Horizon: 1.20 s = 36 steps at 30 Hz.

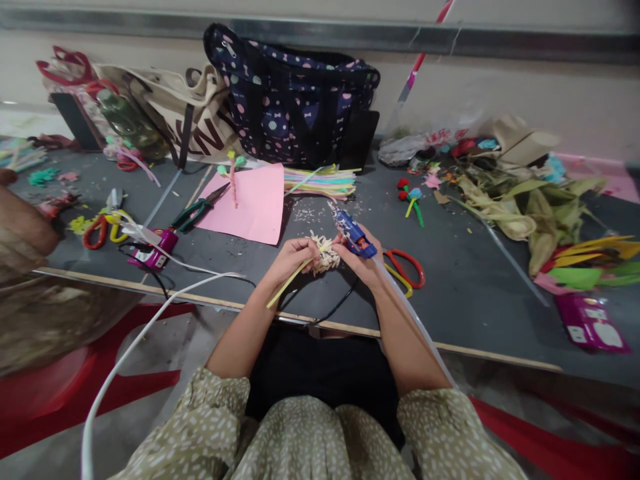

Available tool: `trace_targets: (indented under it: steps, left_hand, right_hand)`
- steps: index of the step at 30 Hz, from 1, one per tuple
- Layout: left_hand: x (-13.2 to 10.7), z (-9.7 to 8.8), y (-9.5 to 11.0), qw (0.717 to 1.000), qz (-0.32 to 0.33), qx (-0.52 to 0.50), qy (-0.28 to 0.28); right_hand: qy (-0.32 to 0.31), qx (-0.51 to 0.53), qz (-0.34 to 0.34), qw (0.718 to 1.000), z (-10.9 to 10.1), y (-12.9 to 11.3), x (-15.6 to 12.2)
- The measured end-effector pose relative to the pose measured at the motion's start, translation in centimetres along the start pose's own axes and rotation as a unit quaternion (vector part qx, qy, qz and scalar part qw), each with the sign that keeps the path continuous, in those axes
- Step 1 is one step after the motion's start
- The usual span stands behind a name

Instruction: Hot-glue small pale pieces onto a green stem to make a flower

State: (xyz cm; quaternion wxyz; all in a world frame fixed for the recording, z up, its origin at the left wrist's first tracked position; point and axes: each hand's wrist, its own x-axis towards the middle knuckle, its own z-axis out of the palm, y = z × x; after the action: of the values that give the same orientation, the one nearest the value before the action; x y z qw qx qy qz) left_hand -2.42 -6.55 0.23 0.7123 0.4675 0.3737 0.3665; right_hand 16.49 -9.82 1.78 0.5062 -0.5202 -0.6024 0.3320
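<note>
In my left hand (295, 261) I pinch a yellow stem (286, 288) that slants down toward the table edge. At its upper end is a pale flower-like cluster (326, 257) of small cream pieces. My right hand (364, 260) is wrapped round a blue hot glue gun (354, 235), its nozzle pointing up and away from me. The fingertips of this hand also reach the cluster's right side. A long clear glue stick (420, 320) sticks out behind the gun along my forearm. Scissors with red and yellow handles (407, 270) lie beside my right hand.
A pink sheet (255, 213), pliers (200, 208) and a bundle of pastel straw-like sticks (325, 183) lie ahead. Dried husks (530, 213) cover the right side. Bags, including a dark patterned one (295, 100), stand at the back. A white cable (135, 353) crosses the left; another person's arm (23, 220) shows there.
</note>
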Motion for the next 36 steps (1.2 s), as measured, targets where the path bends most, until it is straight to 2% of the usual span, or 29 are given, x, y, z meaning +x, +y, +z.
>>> trace_targets:
  steps: [19, 36]
  left_hand:
    - [0.0, -0.2, -0.3, 0.999, 0.011, 0.025, -0.023]
    - [0.1, -0.2, -0.3, 0.999, 0.021, 0.025, -0.030]
  right_hand:
    - [-0.022, -0.003, -0.008, 1.000, 0.0, 0.6, 0.1]
    - [-0.015, 0.021, -0.005, 1.000, 0.2, 0.8, 0.0]
